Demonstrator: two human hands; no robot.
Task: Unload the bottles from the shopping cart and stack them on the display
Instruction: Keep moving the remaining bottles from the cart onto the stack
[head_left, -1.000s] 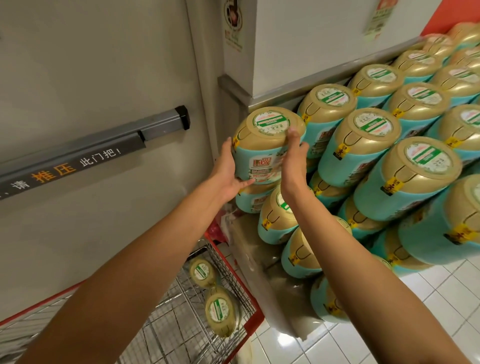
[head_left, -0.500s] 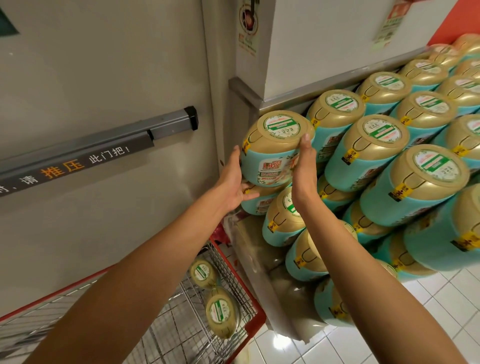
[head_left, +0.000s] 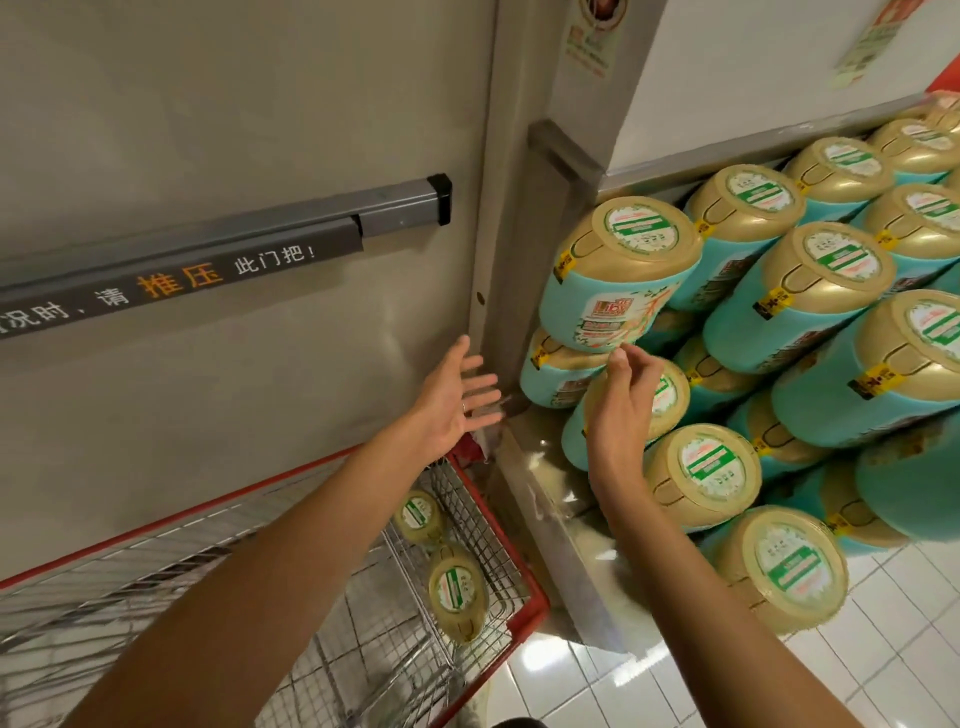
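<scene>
We judged these teal-wrapped, gold-capped bottles fairly heavy, rigid & smooth-sided, prob. slippery on the wrap. Best taken w/ 2 hands, 1 palm each side of the body, not by the cap. The end bottle (head_left: 618, 275) lay on its side atop the left end of the stacked bottles (head_left: 810, 301), cap toward us, slightly tilted. Our right hand (head_left: 621, 410) hung just below it, fingers loosely curled, holding nothing; whether a fingertip touched the label we couldn't tell. Our left hand (head_left: 452, 400) was spread flat & empty, apart to its lower left. 2 more bottles (head_left: 457, 592) lay in the shopping cart (head_left: 498, 525) below.
</scene>
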